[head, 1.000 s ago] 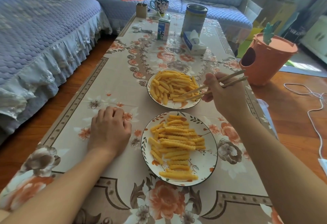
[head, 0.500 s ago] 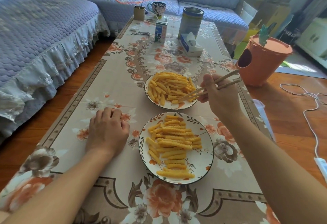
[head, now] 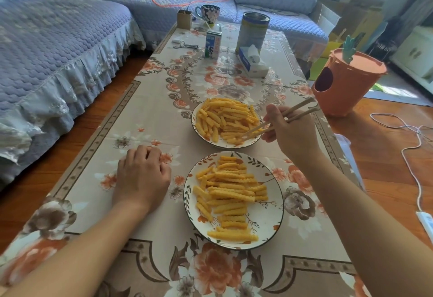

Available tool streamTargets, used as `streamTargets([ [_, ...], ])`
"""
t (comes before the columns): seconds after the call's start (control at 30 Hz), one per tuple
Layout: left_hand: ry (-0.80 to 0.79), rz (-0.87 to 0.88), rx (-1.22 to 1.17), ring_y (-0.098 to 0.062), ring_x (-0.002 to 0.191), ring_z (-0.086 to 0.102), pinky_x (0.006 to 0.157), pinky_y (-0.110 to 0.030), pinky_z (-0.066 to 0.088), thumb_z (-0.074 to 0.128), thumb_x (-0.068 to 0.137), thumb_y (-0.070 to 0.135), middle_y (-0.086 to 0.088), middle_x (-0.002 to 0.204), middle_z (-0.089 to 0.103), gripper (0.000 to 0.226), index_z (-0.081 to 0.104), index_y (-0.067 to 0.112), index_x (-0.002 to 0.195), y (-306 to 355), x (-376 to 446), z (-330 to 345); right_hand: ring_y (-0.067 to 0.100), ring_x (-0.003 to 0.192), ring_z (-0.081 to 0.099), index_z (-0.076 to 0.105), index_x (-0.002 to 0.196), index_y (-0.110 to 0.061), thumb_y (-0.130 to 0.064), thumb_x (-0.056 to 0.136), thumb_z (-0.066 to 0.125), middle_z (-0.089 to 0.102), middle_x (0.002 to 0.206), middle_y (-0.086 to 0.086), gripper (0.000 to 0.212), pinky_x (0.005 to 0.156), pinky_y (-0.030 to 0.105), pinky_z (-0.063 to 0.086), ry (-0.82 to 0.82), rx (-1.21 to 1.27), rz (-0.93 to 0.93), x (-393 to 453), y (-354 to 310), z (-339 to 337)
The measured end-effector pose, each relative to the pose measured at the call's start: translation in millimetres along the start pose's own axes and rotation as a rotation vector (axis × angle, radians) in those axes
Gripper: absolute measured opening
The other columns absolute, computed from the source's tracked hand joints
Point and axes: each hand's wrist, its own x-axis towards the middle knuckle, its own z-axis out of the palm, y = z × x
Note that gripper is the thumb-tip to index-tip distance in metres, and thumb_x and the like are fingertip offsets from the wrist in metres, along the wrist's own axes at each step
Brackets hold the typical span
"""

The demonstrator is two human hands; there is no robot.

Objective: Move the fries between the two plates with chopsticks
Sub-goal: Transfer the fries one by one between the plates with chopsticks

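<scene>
Nearest to me, on the floral tablecloth (head: 150,114), my left hand (head: 142,179) rests knuckles-up with fingers curled under, holding nothing. Just beside it stands the near plate (head: 269,221), bearing crinkle-cut fries (head: 230,194). Beyond it, almost touching, sits the far plate (head: 195,125) with a second heap of fries (head: 225,118). My right hand (head: 289,132) grips the chopsticks (head: 278,122), whose tips are down among the fries at that plate's near right edge. Farther along stand a tissue box (head: 251,62), a milk carton (head: 213,44), a tall tin (head: 252,30), a mug (head: 208,13) and a small brown box (head: 184,18). An orange bin (head: 344,83) stands on the floor at right; a sofa (head: 58,46) lies left.
</scene>
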Motion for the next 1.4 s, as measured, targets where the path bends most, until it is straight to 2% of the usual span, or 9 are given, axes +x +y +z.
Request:
streamTargets([
  [0.13,0.003,0.002,-0.003,-0.029,0.101,0.048,0.087,-0.046,0.043,0.050,0.091,0.030,-0.009,0.108,0.057,0.025,0.061,0.016,0.108,-1.1,0.0,1.0,0.022,0.048,0.068,0.071,0.083,-0.005,-0.029,0.103,0.060,0.068,0.063,0.011,0.033,0.047,0.026,0.056,0.015,0.019,0.035,-2.5,-4.9,-3.9],
  [0.27,0.007,-0.008,-0.007,-0.029,0.103,0.047,0.089,-0.047,0.042,0.056,0.091,0.026,-0.011,0.111,0.058,0.022,0.061,0.015,0.110,-0.1,0.0,0.1,0.025,0.047,0.067,0.069,0.082,-0.002,-0.032,0.104,0.057,0.066,0.054,0.005,0.039,0.048,0.033,0.059,0.041,0.105,0.014,-16.0,-30.4,-31.3],
  [0.37,0.005,-0.009,-0.008,-0.031,0.104,0.048,0.090,-0.048,0.042,0.056,0.092,0.025,-0.013,0.113,0.059,0.024,0.062,0.014,0.111,0.0,0.6,0.2,0.027,0.046,0.066,0.068,0.081,0.001,-0.034,0.102,0.055,0.064,0.054,0.010,0.042,0.046,0.031,0.058,-0.001,0.125,0.045,-47.6,-45.9,-62.0],
  [0.53,0.010,-0.011,-0.008,-0.034,0.106,0.048,0.092,-0.049,0.041,0.055,0.092,0.025,-0.015,0.115,0.059,0.024,0.062,0.012,0.112,1.1,0.2,0.5,0.022,0.042,0.064,0.068,0.080,0.001,-0.041,0.095,0.054,0.066,0.054,0.010,0.047,0.044,0.022,0.051,0.040,0.006,0.078,-103.6,-38.8,-94.7],
  [0.67,0.012,-0.016,-0.001,-0.035,0.108,0.048,0.093,-0.050,0.041,0.055,0.093,0.025,-0.017,0.116,0.058,0.026,0.062,0.012,0.114,2.7,-0.8,0.8,0.020,0.042,0.065,0.070,0.076,-0.010,-0.042,0.093,0.059,0.066,0.054,0.009,0.038,0.044,0.028,0.052,-0.059,-0.052,0.062,-123.0,-32.5,-90.6],
  [0.87,0.015,-0.016,0.011,-0.036,0.108,0.048,0.092,-0.051,0.042,0.054,0.093,0.026,-0.017,0.114,0.058,0.026,0.062,0.012,0.114,2.7,-0.3,1.0,0.011,0.044,0.065,0.072,0.078,-0.013,-0.022,0.094,0.070,0.068,0.054,0.004,0.019,0.046,0.023,0.052,-0.099,-0.155,-0.058,-124.4,-26.1,-88.9],
  [1.1,0.014,-0.019,0.022,-0.037,0.107,0.048,0.092,-0.051,0.043,0.055,0.093,0.026,-0.018,0.113,0.058,0.026,0.062,0.011,0.113,2.1,0.9,2.1,0.016,0.043,0.066,0.071,0.077,-0.012,-0.030,0.092,0.066,0.067,0.055,0.008,0.024,0.045,0.026,0.053,-0.064,-0.044,0.001,-125.0,-25.6,-91.4],
  [1.27,0.011,-0.015,0.021,-0.037,0.107,0.048,0.091,-0.051,0.043,0.055,0.093,0.027,-0.018,0.113,0.058,0.026,0.062,0.012,0.114,2.4,1.1,2.1,0.017,0.047,0.068,0.070,0.081,-0.003,-0.032,0.092,0.064,0.067,0.058,0.014,0.032,0.047,0.037,0.056,-0.107,-0.046,0.026,-123.8,-18.9,-80.2],
  [1.4,0.014,-0.014,0.016,-0.037,0.107,0.048,0.090,-0.051,0.043,0.055,0.093,0.026,-0.018,0.112,0.058,0.025,0.062,0.011,0.112,2.5,0.9,1.8,0.019,0.047,0.068,0.072,0.083,-0.008,-0.033,0.092,0.064,0.068,0.058,0.011,0.027,0.048,0.039,0.057,-0.119,-0.041,0.027,-122.9,-17.6,-83.3],
])
